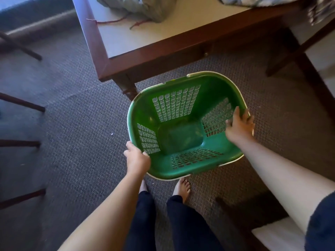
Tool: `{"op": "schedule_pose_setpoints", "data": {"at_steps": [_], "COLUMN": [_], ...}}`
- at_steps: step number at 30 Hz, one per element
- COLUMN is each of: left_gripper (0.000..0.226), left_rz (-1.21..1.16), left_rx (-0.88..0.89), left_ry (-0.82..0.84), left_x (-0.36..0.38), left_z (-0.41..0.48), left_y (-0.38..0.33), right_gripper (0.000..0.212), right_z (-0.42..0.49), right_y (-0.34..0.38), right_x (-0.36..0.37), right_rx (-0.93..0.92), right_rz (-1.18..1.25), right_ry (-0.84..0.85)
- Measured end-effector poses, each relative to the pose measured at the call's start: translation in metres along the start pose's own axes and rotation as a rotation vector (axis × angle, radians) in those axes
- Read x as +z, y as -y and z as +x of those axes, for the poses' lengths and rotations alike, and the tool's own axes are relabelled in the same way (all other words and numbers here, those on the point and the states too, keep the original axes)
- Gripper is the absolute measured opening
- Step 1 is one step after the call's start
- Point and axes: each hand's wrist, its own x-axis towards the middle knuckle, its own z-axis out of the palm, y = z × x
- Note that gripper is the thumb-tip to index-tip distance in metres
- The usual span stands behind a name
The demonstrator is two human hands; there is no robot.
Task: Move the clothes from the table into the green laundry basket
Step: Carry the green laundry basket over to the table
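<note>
The green laundry basket (213, 84) is empty and sits over the carpet just in front of the table's near corner. My left hand (136, 159) grips its near-left rim. My right hand (239, 126) holds the right rim, fingers curled over the edge. On the table (126, 38) lies a grey-green garment (145, 6) with dark red drawstrings trailing toward the left edge. A patterned piece of clothing (253, 0) lies at the top right of the table, partly cut off by the frame.
The table has a dark wooden frame and a leg (128, 87) right behind the basket's left corner. Dark chair legs (21, 104) stand on the left. A wooden seat with a white cushion (277, 238) is at the lower right. My bare feet stand behind the basket.
</note>
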Motion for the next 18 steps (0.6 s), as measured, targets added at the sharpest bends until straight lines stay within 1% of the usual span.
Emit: {"op": "schedule_pose_setpoints", "data": {"at_steps": [2,3,5,6,11,15,18], "left_gripper": [0.081,0.086,0.086,0.085,0.076,0.069,0.068], "left_rz": [0.131,0.211,0.319,0.332,0.26,0.21,0.185], "left_rx": [0.04,0.088,0.229,0.292,0.577,0.774,0.853], "left_ry": [-0.015,-0.029,-0.038,-0.021,0.086,0.068,0.059], "left_x": [0.001,0.002,0.002,0.002,-0.007,-0.028,-0.054], "left_z": [-0.009,-0.015,-0.026,-0.031,-0.062,-0.097,-0.121], "left_y": [-0.006,-0.009,-0.015,-0.018,-0.043,-0.067,-0.09], "right_gripper": [0.07,0.07,0.07,0.068,0.064,0.062,0.063], "right_z": [-0.014,-0.022,-0.039,-0.049,-0.103,-0.15,-0.177], "right_y": [0.008,0.013,0.025,0.03,0.054,0.076,0.09], "right_x": [0.001,0.003,0.009,0.011,0.01,-0.01,-0.037], "right_rx": [-0.104,-0.17,-0.273,-0.311,-0.476,-0.586,-0.673], "right_rz": [-0.017,-0.006,0.054,0.088,0.234,0.331,0.339], "right_ry": [-0.006,-0.008,0.015,0.03,0.045,0.013,-0.028]}}
